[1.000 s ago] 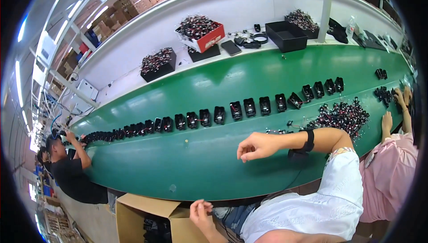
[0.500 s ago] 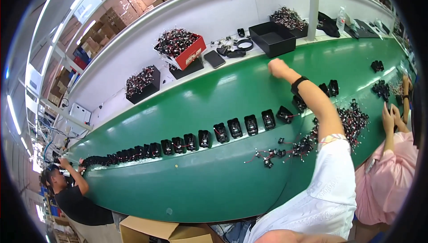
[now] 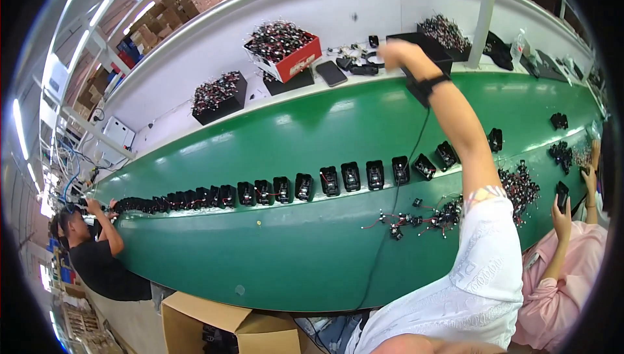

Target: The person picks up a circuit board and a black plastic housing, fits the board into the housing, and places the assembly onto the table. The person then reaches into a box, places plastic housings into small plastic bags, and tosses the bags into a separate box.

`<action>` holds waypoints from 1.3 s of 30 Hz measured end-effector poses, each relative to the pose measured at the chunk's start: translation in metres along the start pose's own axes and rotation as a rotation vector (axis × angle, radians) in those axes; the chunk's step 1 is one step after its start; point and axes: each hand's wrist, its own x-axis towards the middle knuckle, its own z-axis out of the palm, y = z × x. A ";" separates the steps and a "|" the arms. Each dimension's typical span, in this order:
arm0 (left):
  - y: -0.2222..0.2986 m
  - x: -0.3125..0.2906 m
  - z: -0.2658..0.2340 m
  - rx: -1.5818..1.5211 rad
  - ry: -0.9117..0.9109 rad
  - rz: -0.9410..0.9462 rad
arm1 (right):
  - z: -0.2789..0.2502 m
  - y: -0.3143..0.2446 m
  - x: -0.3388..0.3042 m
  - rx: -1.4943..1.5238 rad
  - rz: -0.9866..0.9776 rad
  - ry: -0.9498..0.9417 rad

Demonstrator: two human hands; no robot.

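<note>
My right hand (image 3: 400, 55) is stretched over the far side of the green table (image 3: 305, 243), beside the left end of a black bin (image 3: 435, 55). Motion smears its fingers, so I cannot make out their pose or anything in them. A black wristband (image 3: 430, 84) circles the wrist, and a dark cord (image 3: 421, 134) hangs down from near it across the table. Below the arm lies a heap of small black parts with red wires (image 3: 517, 188). A long line of black open-topped housings (image 3: 351, 176) runs leftward. My left hand is out of view.
On the back ledge stand a red and white box (image 3: 296, 61) and a black box (image 3: 221, 99), both heaped with wired parts, and a phone (image 3: 331, 73). A co-worker in black (image 3: 107, 263) works at the left end; another in pink (image 3: 562, 289) at right. An open carton (image 3: 208, 312) stands in front.
My right hand has moved away from me, from the table's back edge to beside the black bin. The view has shifted a little. At right, the co-worker's hand now holds up a dark object.
</note>
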 end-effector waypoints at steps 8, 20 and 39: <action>-0.036 0.122 -0.111 0.247 -0.117 0.042 | -0.013 -0.089 -0.163 0.215 -0.403 -0.277; -0.313 0.229 -0.089 0.759 -0.606 -0.164 | -0.096 -0.682 -0.183 0.571 -1.533 -0.688; -0.324 0.178 -0.103 0.767 -0.225 -0.682 | 0.186 -0.927 -0.245 -0.140 -0.731 -0.698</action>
